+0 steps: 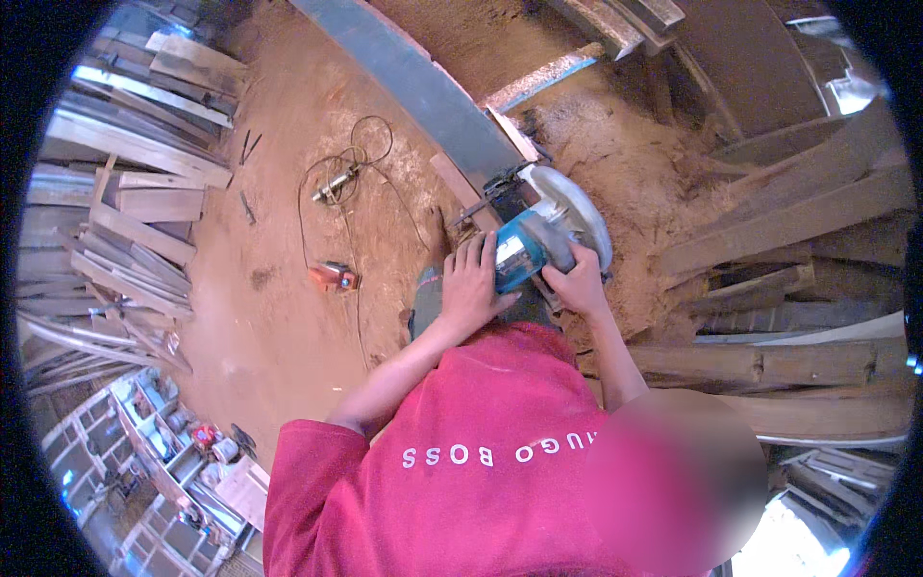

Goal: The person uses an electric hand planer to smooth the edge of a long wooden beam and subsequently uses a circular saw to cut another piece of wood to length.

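Note:
A teal circular saw (520,252) with a rounded grey blade guard (580,207) rests at the near end of a long grey-painted board (423,82). My right hand (577,281) is wrapped round the saw's rear handle. Just left of the motor housing lies my left hand (469,288), palm down with the fingers stretched forward. Its thumb is close to the teal body; whether it presses on the saw or on the wood below cannot be made out. The blade is hidden by the guard and housing.
Sawdust covers the floor (260,317). To the left are a corded power tool (334,186) with a looping cable and an orange tool (334,277). Stacked planks (144,202) line the left side; thick beams (798,221) lie to the right. A cluttered shelf (163,438) stands lower left.

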Action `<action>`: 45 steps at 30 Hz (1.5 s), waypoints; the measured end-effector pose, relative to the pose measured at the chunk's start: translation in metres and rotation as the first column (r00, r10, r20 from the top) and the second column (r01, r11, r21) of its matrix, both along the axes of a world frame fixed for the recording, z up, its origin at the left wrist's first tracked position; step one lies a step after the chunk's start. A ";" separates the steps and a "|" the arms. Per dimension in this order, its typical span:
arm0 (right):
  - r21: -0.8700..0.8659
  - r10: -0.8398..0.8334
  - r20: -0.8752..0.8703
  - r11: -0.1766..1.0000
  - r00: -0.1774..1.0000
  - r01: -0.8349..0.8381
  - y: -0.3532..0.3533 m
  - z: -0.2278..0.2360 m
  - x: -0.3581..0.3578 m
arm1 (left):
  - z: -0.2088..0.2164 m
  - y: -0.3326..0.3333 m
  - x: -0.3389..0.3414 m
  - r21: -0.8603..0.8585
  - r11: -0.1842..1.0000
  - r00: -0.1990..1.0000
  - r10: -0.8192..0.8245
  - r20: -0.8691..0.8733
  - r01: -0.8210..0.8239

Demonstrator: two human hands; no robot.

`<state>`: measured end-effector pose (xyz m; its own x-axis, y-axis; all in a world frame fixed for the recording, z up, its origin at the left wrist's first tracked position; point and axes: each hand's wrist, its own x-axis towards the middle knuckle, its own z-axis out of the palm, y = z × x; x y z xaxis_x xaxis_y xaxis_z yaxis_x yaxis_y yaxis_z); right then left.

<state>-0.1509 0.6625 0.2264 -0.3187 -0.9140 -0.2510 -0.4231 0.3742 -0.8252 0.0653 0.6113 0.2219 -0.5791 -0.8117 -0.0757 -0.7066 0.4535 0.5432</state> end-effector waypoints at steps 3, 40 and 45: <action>0.020 0.026 -0.006 0.999 1.000 -0.026 0.002 -0.010 -0.007 | -0.003 0.001 -0.015 -0.017 0.999 0.997 0.046 0.067 -0.045; 0.097 0.138 0.007 0.986 0.990 -0.138 -0.008 -0.030 -0.034 | -0.021 -0.010 -0.046 -0.014 0.996 0.994 0.088 0.069 -0.087; 0.059 0.136 0.023 0.989 0.990 -0.137 -0.014 -0.033 -0.039 | -0.028 -0.016 -0.048 0.016 0.997 0.995 0.080 0.055 -0.081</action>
